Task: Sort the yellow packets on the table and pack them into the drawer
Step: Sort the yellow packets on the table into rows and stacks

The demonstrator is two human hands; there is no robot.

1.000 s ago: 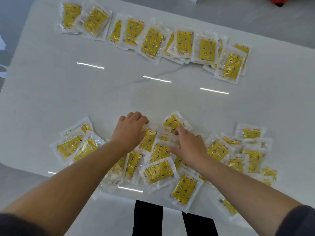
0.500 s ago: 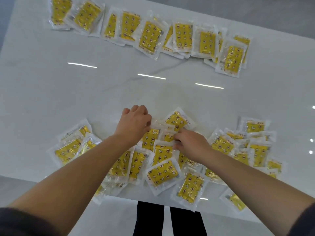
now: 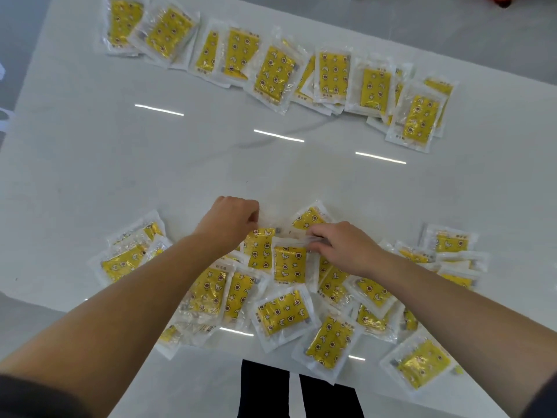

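Both hands have closed in since the earlier frames. The left hand [image 3: 232,221], flat-knuckled then, is now curled tight at the top edge of a neighbouring packet [image 3: 260,247]; whether it actually pinches the film I cannot tell. The right hand [image 3: 343,250] has slid left, and its fingertips pinch the clear top seam of the star-print packet [image 3: 289,265], which lies in the near heap [image 3: 283,315] at 6 o'clock on the white table [image 3: 180,164].

That packet's long axis runs 12 to 6, with the pinched seam toward 12. It sits squarer than its neighbours, which fan out at all angles.

At 12 o'clock a far row [image 3: 331,73] of packets overlaps from 10 through 1, long axes mostly 12 to 6 with a slight lean. I judge that row to be the sorted part. The near heap looks largely unsorted, and no drawer is in view, so packing appears not yet begun.
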